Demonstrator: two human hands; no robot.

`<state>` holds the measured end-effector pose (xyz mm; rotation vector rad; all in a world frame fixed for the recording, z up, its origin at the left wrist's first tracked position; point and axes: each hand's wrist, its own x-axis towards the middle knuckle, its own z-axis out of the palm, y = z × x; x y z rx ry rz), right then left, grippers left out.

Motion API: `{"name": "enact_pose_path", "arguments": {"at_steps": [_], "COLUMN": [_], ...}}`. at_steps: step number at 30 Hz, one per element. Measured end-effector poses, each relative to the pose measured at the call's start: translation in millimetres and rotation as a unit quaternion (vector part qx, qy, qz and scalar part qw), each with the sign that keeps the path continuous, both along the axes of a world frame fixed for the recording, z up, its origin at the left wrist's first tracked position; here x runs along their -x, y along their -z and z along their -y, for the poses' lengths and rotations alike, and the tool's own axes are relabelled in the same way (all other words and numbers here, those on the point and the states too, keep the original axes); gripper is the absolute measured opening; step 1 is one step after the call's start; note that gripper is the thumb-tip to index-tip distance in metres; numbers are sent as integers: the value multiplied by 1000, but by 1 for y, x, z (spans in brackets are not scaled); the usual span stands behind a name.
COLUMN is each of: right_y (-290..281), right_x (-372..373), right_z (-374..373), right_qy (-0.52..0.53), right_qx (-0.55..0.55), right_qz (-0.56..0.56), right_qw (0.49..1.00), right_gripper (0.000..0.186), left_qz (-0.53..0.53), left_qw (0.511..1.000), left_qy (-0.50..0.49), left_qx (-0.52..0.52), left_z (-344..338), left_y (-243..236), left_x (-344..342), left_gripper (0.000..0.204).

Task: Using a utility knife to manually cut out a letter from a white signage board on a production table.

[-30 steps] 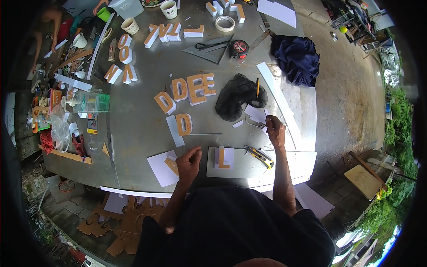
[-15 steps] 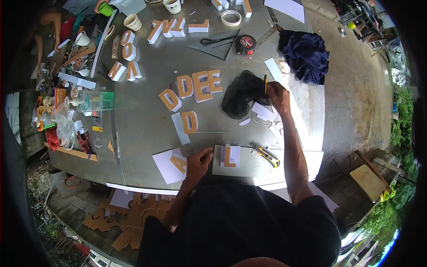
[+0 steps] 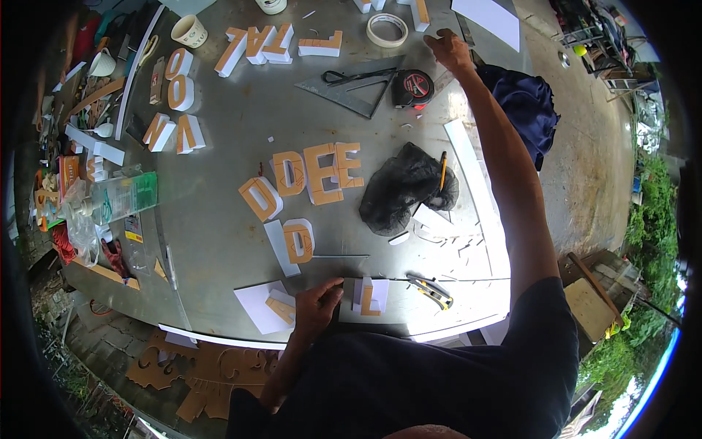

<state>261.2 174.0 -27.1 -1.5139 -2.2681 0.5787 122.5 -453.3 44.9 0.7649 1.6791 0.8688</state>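
My left hand (image 3: 319,301) rests at the near table edge with its fingers curled together; what they hold, if anything, is hidden. Beside it on the left, a tan letter-shaped piece (image 3: 281,307) sits on a white sheet (image 3: 256,306). To its right, an L-shaped tan piece (image 3: 371,298) lies on a small white sheet (image 3: 381,290), and a yellow-and-black utility knife (image 3: 430,291) lies farther right. My right arm stretches to the far side, where my right hand (image 3: 449,51) has its fingers apart. Closest to that hand are a tape roll (image 3: 371,31) and a white-sided letter piece (image 3: 419,14).
Several tan-topped letter pieces (image 3: 289,174) cover the middle. A black mesh bundle (image 3: 398,192) bears an orange pencil (image 3: 443,170). A metal set square (image 3: 349,86), tape measure (image 3: 414,88) and navy cloth (image 3: 523,110) lie beyond. Bottles and tools crowd the left; cups (image 3: 189,31) stand far left.
My right hand has left the mesh bundle and pencil and reached far forward, near the tape roll. The pencil stays on the mesh. My left hand remains near the table edge; the view has shifted.
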Motion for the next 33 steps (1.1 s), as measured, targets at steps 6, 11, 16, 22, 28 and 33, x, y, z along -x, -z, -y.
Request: {"name": "enact_pose_path", "arguments": {"at_steps": [6, 11, 16, 22, 28, 33], "right_y": [3, 6, 7, -12, -29, -39], "right_x": [42, 22, -13, -19, -10, -10], "right_z": [-37, -60, -69, -53, -9, 16], "right_qy": [23, 71, -60, 12, -6, -22], "right_qx": [-95, 117, 233, 472, 254, -217], "right_qz": [59, -183, -390, -551, -436, -16], "right_qw": [994, 974, 889, 688, 863, 976], "right_gripper": [72, 55, 38, 36, 37, 29], "left_qz": [23, 42, 63, 58, 50, 57], "left_qw": [999, 998, 996, 997, 998, 998], "left_qy": [-10, -17, -16, -14, -23, -18], "left_qx": [36, 37, 62, 55, 18, 27], "left_z": [-15, -21, -27, -26, -19, -21], "left_y": [-4, -1, -4, -6, 0, -3], "left_x": [10, 13, 13, 10, 4, 2], "left_gripper": [27, 27, 27, 25, 27, 28]}}
